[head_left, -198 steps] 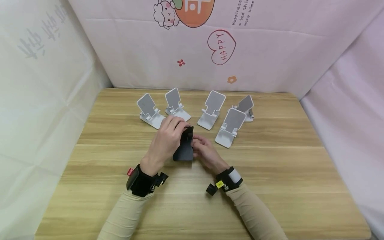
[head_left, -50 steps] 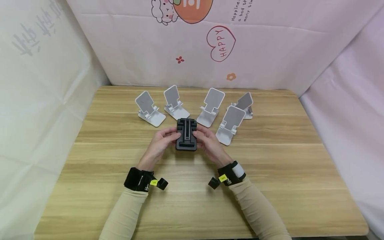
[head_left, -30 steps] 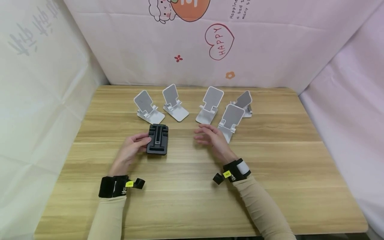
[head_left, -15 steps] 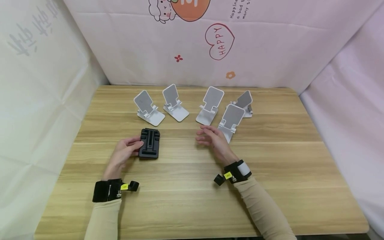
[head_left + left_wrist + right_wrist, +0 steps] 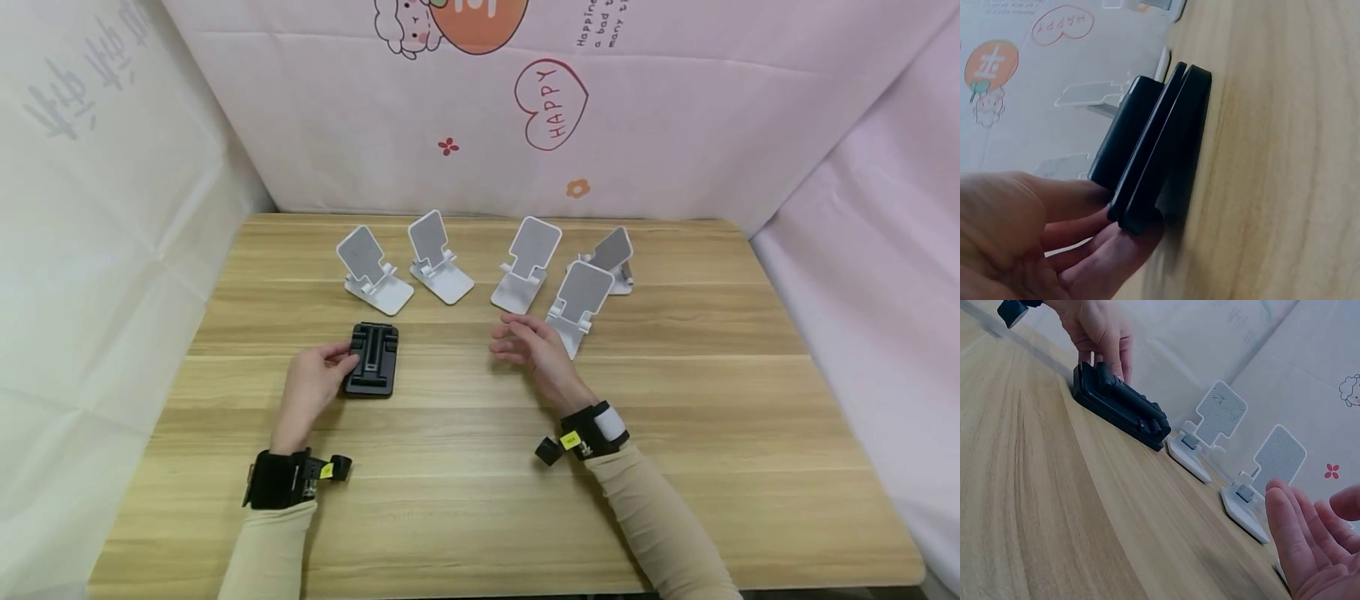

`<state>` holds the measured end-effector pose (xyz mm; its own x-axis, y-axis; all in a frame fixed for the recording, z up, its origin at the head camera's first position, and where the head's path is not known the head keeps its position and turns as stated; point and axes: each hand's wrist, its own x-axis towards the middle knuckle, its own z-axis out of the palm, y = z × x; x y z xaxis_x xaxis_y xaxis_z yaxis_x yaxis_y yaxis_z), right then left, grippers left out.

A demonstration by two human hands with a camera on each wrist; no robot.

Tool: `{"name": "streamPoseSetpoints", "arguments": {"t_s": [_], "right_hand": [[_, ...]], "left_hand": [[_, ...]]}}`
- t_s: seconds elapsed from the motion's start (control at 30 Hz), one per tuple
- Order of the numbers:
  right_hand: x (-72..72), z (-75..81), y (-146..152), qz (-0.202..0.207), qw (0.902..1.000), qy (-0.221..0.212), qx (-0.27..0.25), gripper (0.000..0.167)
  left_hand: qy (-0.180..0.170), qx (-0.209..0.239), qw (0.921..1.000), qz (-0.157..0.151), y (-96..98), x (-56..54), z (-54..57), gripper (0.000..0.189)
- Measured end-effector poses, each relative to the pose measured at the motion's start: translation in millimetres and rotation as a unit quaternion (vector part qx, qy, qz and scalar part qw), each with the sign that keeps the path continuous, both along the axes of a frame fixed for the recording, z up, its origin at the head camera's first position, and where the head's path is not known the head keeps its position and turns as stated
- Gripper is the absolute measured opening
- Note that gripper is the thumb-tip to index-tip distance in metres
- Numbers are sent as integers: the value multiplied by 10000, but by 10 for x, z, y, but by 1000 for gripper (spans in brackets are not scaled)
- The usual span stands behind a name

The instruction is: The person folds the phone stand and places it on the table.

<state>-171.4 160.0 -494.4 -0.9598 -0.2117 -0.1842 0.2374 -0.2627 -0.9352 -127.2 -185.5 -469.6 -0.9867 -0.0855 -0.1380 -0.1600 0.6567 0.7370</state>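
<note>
A black phone stand, folded flat, is at the left-middle of the table. My left hand pinches its left edge, thumb on top and fingers at the side and underneath. In the left wrist view the folded stand is tilted, its held edge a little off the wood and its far edge at or close to the surface. My right hand holds nothing; its fingers are relaxed, beside a white phone stand whose base it partly covers.
More unfolded white phone stands stand along the back: one at far left, another beside it, a third at centre, and one at right rear, partly hidden. A printed cloth hangs behind the table.
The black phone stand was folded flat between both hands. My right hand let go, and my left hand carried it left and lowered it. The right hand has stayed nearly still since.
</note>
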Motion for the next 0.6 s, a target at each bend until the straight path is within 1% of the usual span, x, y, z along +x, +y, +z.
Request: {"name": "streamPoseSetpoints", "arguments": {"t_s": [0.1, 0.23, 0.4, 0.6], "right_hand": [[13, -1, 11, -4, 9999, 11, -108, 34], [23, -4, 11, 27, 9998, 36, -182, 29], [23, -11, 9, 30, 9997, 59, -226, 26], [26, 3, 10, -3, 9996, 153, -220, 27]], "left_hand": [[263, -324, 9991, 28, 54, 25, 26, 33], [518, -643, 9965, 83, 74, 38, -4, 28], [608, -715, 9955, 93, 61, 30, -50, 27], [601, -766, 9952, 31, 56, 30, -47, 28]]}}
